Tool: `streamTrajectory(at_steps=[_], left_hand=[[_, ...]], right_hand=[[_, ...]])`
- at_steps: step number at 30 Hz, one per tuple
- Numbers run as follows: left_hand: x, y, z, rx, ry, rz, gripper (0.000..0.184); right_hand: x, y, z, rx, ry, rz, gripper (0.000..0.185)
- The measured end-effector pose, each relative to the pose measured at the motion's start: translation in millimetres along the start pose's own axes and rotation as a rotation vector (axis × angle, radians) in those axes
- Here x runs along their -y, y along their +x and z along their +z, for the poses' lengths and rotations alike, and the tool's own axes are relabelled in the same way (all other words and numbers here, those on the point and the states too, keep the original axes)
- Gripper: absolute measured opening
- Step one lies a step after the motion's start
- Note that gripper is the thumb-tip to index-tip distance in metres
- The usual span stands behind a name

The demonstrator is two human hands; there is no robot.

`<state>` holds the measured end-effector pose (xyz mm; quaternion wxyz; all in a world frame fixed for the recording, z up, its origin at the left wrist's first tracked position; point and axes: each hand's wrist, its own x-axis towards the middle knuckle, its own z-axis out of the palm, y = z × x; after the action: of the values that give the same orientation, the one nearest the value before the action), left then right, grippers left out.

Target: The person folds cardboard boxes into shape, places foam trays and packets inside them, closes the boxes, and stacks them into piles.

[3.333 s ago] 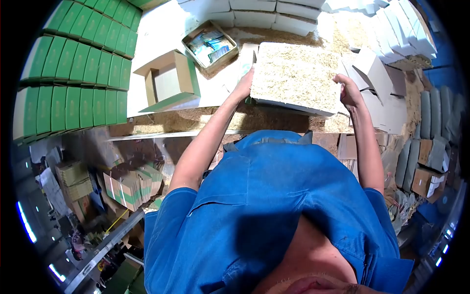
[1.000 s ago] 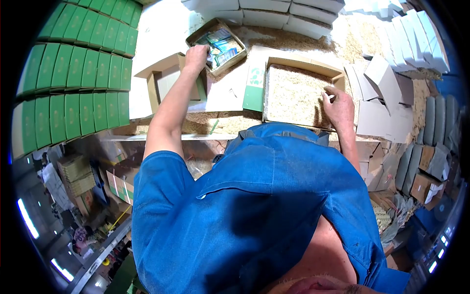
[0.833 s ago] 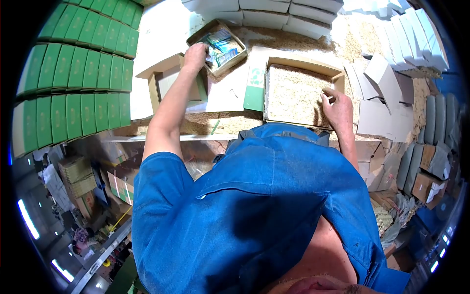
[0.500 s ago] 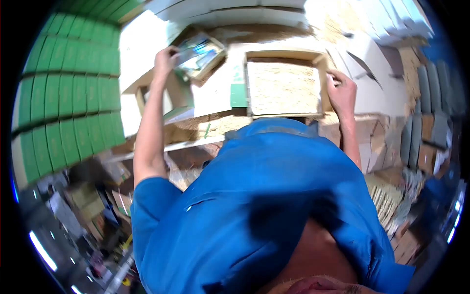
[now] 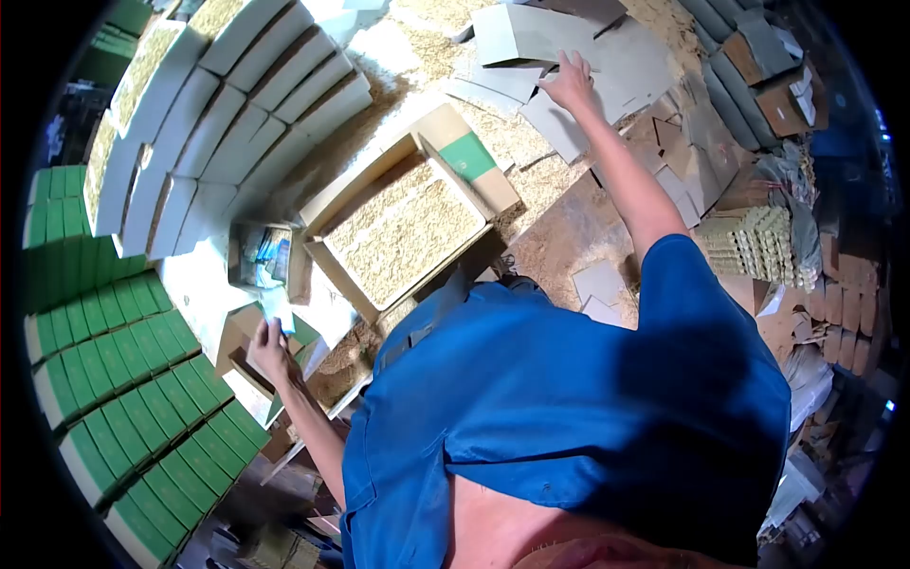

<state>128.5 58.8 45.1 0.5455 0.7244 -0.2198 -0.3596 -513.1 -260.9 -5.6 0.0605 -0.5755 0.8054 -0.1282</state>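
Note:
My left hand (image 5: 271,351) is closed in a pinch on a thin pale-blue packet (image 5: 277,307), held at the edge of a small box (image 5: 290,275) of blue and white packets. Just below it is an open cardboard carton (image 5: 244,332). My right hand (image 5: 571,85) is stretched out, thumb and fingers apart, at the lower edge of a folded grey cardboard piece (image 5: 531,36); whether it touches is unclear. Between my hands stands an open cardboard box (image 5: 357,302), its green-marked flap (image 5: 466,156) folded outward and pale wood shavings (image 5: 403,232) filling it.
Stacked white boxes (image 5: 213,128) rise at the upper left, with rows of green boxes (image 5: 142,379) below them. Flat grey cardboard sheets (image 5: 621,71) and loose shavings cover the table's right part. Bundled material (image 5: 749,245) and grey stacks (image 5: 735,100) stand farther right.
The view has turned toward the right. My right hand has left the shavings box's side and reached out to the grey cardboard. My left hand has drawn the packet back from the small box.

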Motion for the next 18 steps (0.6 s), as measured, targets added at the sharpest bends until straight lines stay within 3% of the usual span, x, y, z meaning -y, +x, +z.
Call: streamTrajectory(at_steps=[5, 7, 11, 13, 17, 18], left_hand=[[8.7, -50.3, 10.1, 0.012, -0.117, -0.057, 0.008], [9.9, -65.0, 12.2, 0.046, -0.127, -0.056, 0.010], [7.0, -90.0, 20.3, -0.027, -0.124, -0.073, 0.010], [2.1, -104.9, 26.8, -0.047, -0.103, -0.078, 0.009], [16.7, -117.3, 16.7, -0.020, -0.136, -0.087, 0.009], [19.8, -118.0, 15.3, 0.000, -0.148, -0.091, 0.009]], right_hand=[[17.8, 54.7, 16.4, -0.019, -0.035, -0.178, 0.086], [20.6, 74.7, 32.5, 0.089, -0.073, -0.187, 0.075], [12.5, 79.3, 66.7, 0.293, -0.160, -0.252, 0.070], [9.1, 69.1, 72.8, 0.119, -0.144, -0.302, 0.066], [6.4, 76.0, 79.0, 0.084, -0.089, -0.276, 0.067], [8.4, 76.5, 72.7, -0.027, -0.083, -0.246, 0.065]])
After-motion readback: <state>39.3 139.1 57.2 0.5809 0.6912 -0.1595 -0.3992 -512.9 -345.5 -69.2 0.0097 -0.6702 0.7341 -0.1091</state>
